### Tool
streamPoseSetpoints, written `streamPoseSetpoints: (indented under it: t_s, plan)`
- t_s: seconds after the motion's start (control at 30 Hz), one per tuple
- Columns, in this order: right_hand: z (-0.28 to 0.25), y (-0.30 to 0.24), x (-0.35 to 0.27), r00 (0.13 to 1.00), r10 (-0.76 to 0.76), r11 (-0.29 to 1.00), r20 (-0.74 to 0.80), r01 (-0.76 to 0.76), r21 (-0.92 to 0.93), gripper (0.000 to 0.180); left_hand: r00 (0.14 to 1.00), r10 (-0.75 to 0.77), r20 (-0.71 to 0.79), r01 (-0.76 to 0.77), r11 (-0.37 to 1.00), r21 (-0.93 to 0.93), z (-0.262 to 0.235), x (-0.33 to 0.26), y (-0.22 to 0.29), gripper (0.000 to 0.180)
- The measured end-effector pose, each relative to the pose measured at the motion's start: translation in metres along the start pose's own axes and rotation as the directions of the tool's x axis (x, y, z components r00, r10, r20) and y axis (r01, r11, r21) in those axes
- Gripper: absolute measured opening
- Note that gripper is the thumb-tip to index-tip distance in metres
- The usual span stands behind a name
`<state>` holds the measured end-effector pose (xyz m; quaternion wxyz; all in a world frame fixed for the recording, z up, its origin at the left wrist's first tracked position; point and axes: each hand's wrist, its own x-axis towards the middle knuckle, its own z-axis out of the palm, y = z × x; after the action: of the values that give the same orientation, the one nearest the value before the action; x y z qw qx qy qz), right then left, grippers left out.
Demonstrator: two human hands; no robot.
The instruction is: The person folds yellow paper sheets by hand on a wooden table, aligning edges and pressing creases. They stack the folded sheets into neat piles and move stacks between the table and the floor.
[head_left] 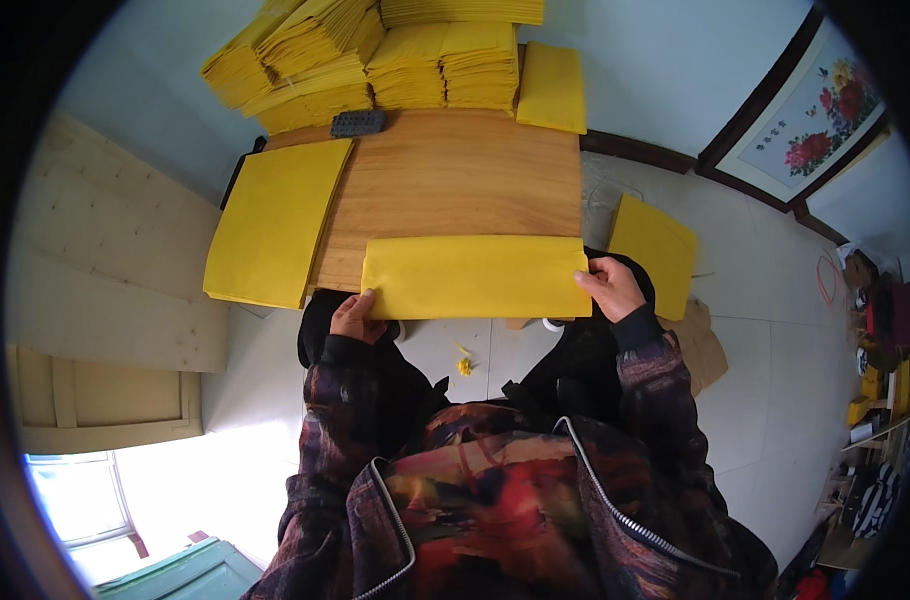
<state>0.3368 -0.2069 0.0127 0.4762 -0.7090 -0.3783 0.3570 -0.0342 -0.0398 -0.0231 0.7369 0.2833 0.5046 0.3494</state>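
Observation:
A folded yellow paper sheet [475, 278] stretches crosswise at the near edge of the wooden table [455, 175], its lower part reaching over my lap. My left hand [353, 320] pinches its lower left corner, thumb on top. At the right end, my right hand [613, 287] grips the edge with the thumb pressed on the upper face. The fingers beneath the sheet are mostly hidden on both sides. To the left, a flat stack of larger yellow sheets [275, 220] lies on the table and juts past its near edge.
Piled yellow folded bundles [405, 60] line the table's far side, beside another yellow stack [553, 88]. A dark grey textured block [358, 123] sits before them. More yellow sheets [653, 255] stand low at the right. Yellow scraps [464, 366] lie on the floor between my legs.

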Motion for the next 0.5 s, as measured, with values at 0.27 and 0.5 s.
streamPoseSetpoints:
  t_s: [0.27, 0.5]
  plan:
    - [-0.006, 0.005, 0.018, 0.981, 0.12, 0.987, 0.151, -0.134, 0.088, 0.026, 0.999, 0.0, 0.036, -0.003, 0.997, 0.08, -0.001, -0.004, 0.0, 0.01]
    - [-0.012, -0.009, -0.004, 0.989, -0.06, 0.979, 0.132, 0.032, 0.204, 0.015, 0.951, 0.098, 0.294, -0.076, 0.993, -0.085, -0.001, -0.023, 0.004, 0.013]
